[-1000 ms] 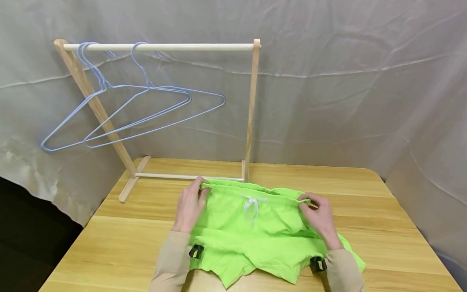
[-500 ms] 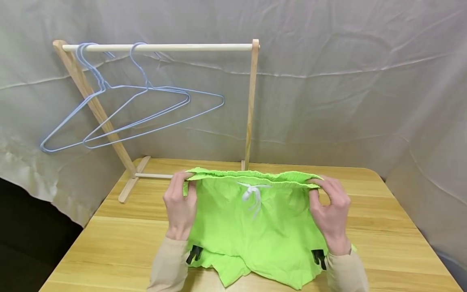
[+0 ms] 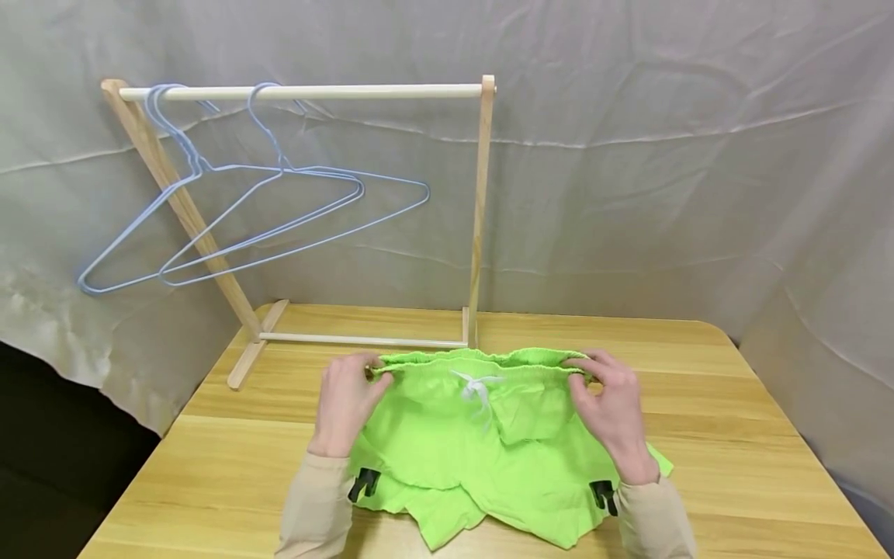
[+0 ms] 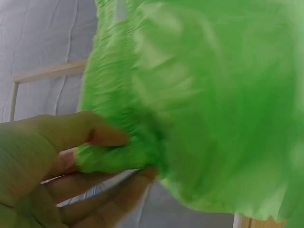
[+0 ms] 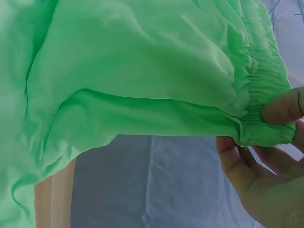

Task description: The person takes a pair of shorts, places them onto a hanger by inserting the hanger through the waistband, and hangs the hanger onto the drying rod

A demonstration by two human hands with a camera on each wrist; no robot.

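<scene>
Bright green drawstring shorts [image 3: 447, 435] hang between both hands above the table, waistband away from the person and legs toward the near edge. A white bow [image 3: 476, 390] marks the front of the waistband. My left hand [image 3: 344, 404] pinches the waistband's left end; in the left wrist view the thumb and fingers grip the gathered elastic [image 4: 111, 95]. At the right end, my right hand [image 3: 612, 407] pinches the band, its thumb on the elastic [image 5: 266, 71] in the right wrist view. Lower parts of the shorts lie on or near the tabletop; contact is hard to tell.
A wooden clothes rack [image 3: 483, 210] stands at the back left of the wooden table [image 3: 712, 404]. Several blue wire hangers [image 3: 279, 167] hang from its top bar. Grey cloth [image 3: 628, 194] encloses the back and sides.
Both hands first raised and spread the waistband, stretching it wider. Since then they have lowered and drawn closer together, letting the cloth slacken; both still pinch the shorts.
</scene>
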